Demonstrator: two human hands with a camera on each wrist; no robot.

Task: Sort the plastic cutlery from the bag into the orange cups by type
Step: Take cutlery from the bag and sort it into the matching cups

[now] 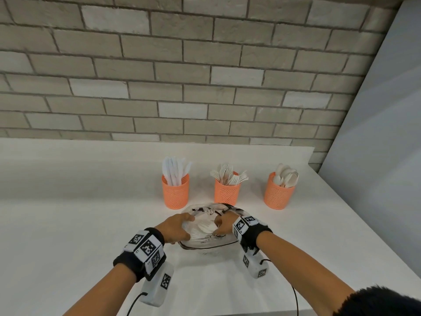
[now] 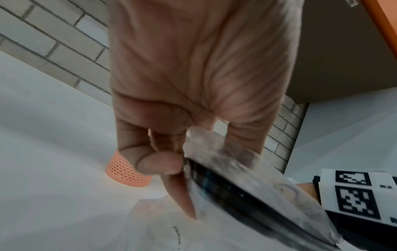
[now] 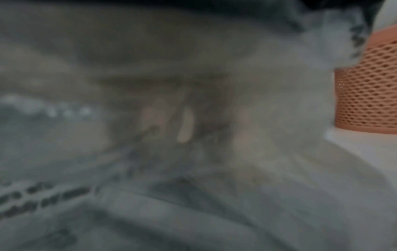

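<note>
Three orange mesh cups stand in a row: the left cup [image 1: 175, 193] holds knives, the middle cup [image 1: 227, 195] forks, the right cup [image 1: 279, 196] spoons. In front of them lies a clear plastic bag [image 1: 205, 246] with white cutlery [image 1: 202, 232] inside. My left hand [image 1: 182, 225] pinches the bag's left rim; in the left wrist view that hand [image 2: 178, 163] holds the bag [image 2: 236, 173] by its dark zip strip. My right hand [image 1: 219, 226] is inside the bag's mouth, fingers and thumb curled round a white piece. The right wrist view is blurred by the bag's plastic [image 3: 193, 203].
The white counter [image 1: 79, 224] meets a grey brick wall [image 1: 159, 76] at the back and a pale panel [image 1: 376, 156] on the right. One orange cup [image 2: 126, 175] shows past my left fingers, another cup [image 3: 367, 88] close to my right wrist. Cables hang from both wrist cameras.
</note>
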